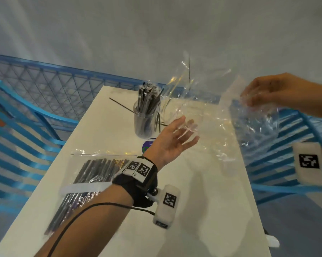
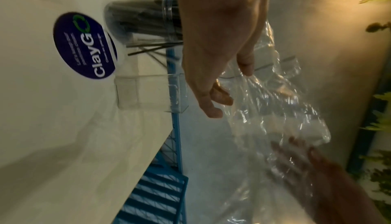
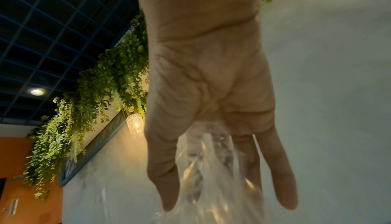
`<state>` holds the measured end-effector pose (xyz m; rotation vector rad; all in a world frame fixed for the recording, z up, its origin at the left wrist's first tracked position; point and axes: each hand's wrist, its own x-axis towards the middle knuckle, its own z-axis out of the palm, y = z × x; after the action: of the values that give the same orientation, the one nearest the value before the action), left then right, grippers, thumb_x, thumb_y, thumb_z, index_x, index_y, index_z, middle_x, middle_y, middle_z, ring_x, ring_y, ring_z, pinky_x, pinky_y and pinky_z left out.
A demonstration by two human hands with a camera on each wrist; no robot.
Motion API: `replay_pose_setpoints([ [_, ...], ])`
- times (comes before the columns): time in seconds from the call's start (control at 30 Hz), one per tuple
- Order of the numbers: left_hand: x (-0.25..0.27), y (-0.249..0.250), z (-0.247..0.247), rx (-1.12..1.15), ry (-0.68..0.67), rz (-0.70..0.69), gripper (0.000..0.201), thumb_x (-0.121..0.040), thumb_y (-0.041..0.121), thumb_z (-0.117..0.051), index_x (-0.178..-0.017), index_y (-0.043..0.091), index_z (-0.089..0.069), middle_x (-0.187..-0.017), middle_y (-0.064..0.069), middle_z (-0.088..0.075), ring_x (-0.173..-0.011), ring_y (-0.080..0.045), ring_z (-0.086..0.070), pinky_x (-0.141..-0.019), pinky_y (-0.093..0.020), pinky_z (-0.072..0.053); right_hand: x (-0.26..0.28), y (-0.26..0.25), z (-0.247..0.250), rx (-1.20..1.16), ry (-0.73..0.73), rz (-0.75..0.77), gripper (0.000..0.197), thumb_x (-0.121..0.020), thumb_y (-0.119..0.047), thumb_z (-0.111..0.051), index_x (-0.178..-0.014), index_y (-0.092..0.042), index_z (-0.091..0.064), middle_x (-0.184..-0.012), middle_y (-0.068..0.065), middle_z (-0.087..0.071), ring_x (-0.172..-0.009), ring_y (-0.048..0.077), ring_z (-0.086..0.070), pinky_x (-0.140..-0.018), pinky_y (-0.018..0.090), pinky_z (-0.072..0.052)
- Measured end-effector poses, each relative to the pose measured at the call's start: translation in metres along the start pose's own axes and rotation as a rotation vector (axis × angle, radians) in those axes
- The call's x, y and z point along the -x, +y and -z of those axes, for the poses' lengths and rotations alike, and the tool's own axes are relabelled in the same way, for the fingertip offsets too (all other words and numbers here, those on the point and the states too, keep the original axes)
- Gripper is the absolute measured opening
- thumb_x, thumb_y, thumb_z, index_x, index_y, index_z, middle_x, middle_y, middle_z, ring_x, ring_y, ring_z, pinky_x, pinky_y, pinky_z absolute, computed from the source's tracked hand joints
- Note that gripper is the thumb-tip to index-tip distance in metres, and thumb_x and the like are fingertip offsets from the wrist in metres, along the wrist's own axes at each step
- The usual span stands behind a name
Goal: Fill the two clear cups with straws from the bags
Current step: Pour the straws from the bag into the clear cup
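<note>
Two hands are up over the table (image 1: 202,210): my left hand (image 1: 170,140) reaches forward with the palm up and fingers spread and relaxed, grasping nothing, its fingertips (image 2: 215,113) just touching the crumpled empty bag (image 1: 212,115); my right hand (image 1: 271,89) is raised off to the right beyond the table edge and pinches that same bag between thumb and fingers, as the right wrist view shows, with plastic bunched between thumb and forefinger. That bag hangs slack in the air between my hands, clear and crinkled, with one thin dark straw (image 1: 189,71) standing up in its upper part. Behind my left hand stands a round cup (image 1: 144,123) packed with black straws (image 1: 147,97), upright on the far part of the table. Just beside it, in the left wrist view, sits a square cup (image 2: 148,93) near the table edge, with nothing visible inside. A few loose straws (image 1: 120,104) lie on the table by the round cup. Close to me on the left lies the full bag (image 1: 93,175), flat, with my left forearm over it. A round purple sticker (image 2: 84,47) is on the table in front of the round cup. Blue chairs (image 1: 22,134) flank the table.
</note>
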<state>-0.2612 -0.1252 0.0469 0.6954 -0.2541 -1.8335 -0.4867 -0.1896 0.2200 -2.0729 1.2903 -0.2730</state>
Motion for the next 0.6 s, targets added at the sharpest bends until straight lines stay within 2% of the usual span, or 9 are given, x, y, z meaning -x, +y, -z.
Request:
replay_pose_setpoints([
  [0.03,0.005,-0.004,0.002,-0.06,-0.003,-0.008,0.02,-0.09,0.023,-0.062,-0.102,0.007,-0.063,-0.093,-0.006,-0.069,-0.073,-0.015,-0.067,-0.089,-0.042,-0.054,0.011,0.01,-0.003,-0.006,-0.027,-0.014,0.049,-0.055,-0.061,-0.078,-0.091,-0.029,-0.07,-0.093,-0.003,-0.076,-0.084,0.011,-0.072,-0.082,0.032,-0.051],
  [0.07,0.01,-0.009,0.005,-0.11,-0.004,-0.01,0.022,-0.091,0.023,-0.061,-0.106,0.007,-0.062,-0.099,-0.007,-0.068,-0.078,-0.016,-0.068,-0.089,-0.041,-0.055,0.022,0.021,-0.008,-0.009,-0.076,-0.033,0.053,-0.054,-0.061,-0.079,-0.093,-0.027,-0.07,-0.096,-0.003,-0.075,-0.087,0.011,-0.071,-0.081,0.031,-0.051],
  [0.1,0.014,-0.015,0.01,-0.155,-0.007,-0.003,0.027,-0.09,0.023,-0.062,-0.112,0.007,-0.06,-0.106,-0.007,-0.067,-0.084,-0.018,-0.068,-0.086,-0.04,-0.056,0.033,0.031,-0.014,-0.016,-0.154,-0.053,0.052,-0.059,-0.055,-0.079,-0.098,-0.024,-0.069,-0.1,-0.003,-0.075,-0.092,0.012,-0.07,-0.084,0.033,-0.051],
  [0.17,0.024,-0.025,0.021,-0.25,-0.011,0.041,0.041,-0.088,0.024,-0.065,-0.124,0.007,-0.057,-0.115,-0.008,-0.064,-0.094,-0.021,-0.066,-0.083,-0.038,-0.057,0.047,0.056,-0.03,0.026,-0.308,-0.111,0.045,-0.07,-0.039,-0.078,-0.108,-0.02,-0.066,-0.109,-0.005,-0.072,-0.1,0.016,-0.068,-0.094,0.044,-0.05],
  [0.23,0.031,-0.037,0.032,-0.327,0.015,0.091,0.044,-0.086,0.024,-0.067,-0.125,0.007,-0.058,-0.117,-0.01,-0.064,-0.099,-0.021,-0.065,-0.082,-0.037,-0.056,0.056,0.082,-0.051,0.097,-0.398,-0.136,0.033,-0.077,-0.03,-0.075,-0.108,-0.021,-0.066,-0.108,-0.008,-0.071,-0.1,0.016,-0.067,-0.096,0.048,-0.05],
  [0.37,0.038,-0.061,0.049,-0.441,0.115,0.162,0.038,-0.087,0.018,-0.066,-0.122,0.006,-0.058,-0.119,-0.01,-0.066,-0.098,-0.024,-0.063,-0.077,-0.036,-0.057,0.067,0.123,-0.098,0.091,-0.503,-0.183,0.017,-0.078,-0.026,-0.072,-0.094,-0.03,-0.068,-0.096,-0.013,-0.071,-0.088,0.008,-0.068,-0.084,0.033,-0.055],
  [0.47,0.038,-0.074,0.058,-0.543,0.177,0.217,0.012,-0.089,0.012,-0.062,-0.101,0.011,-0.062,-0.113,-0.011,-0.066,-0.098,-0.027,-0.063,-0.082,-0.039,-0.054,0.071,0.143,-0.131,0.121,-0.582,-0.246,0.013,-0.082,-0.019,-0.067,-0.094,-0.018,-0.063,-0.084,-0.012,-0.069,-0.077,0.007,-0.065,-0.07,0.024,-0.05],
  [0.53,0.036,-0.082,0.066,-0.61,0.212,0.246,0.008,-0.089,0.011,-0.061,-0.096,0.011,-0.061,-0.109,-0.011,-0.065,-0.097,-0.027,-0.062,-0.082,-0.039,-0.054,0.072,0.153,-0.151,0.16,-0.622,-0.298,0.009,-0.085,-0.018,-0.064,-0.093,-0.017,-0.06,-0.086,-0.006,-0.068,-0.073,0.004,-0.064,-0.067,0.022,-0.05],
  [0.6,0.032,-0.088,0.073,-0.667,0.244,0.266,0.013,-0.088,0.012,-0.064,-0.1,0.009,-0.061,-0.107,-0.011,-0.065,-0.094,-0.027,-0.061,-0.08,-0.038,-0.054,0.071,0.165,-0.167,0.176,-0.637,-0.334,0.007,-0.085,-0.02,-0.063,-0.09,-0.023,-0.058,-0.09,-0.002,-0.069,-0.075,0.005,-0.067,-0.065,0.021,-0.051],
])
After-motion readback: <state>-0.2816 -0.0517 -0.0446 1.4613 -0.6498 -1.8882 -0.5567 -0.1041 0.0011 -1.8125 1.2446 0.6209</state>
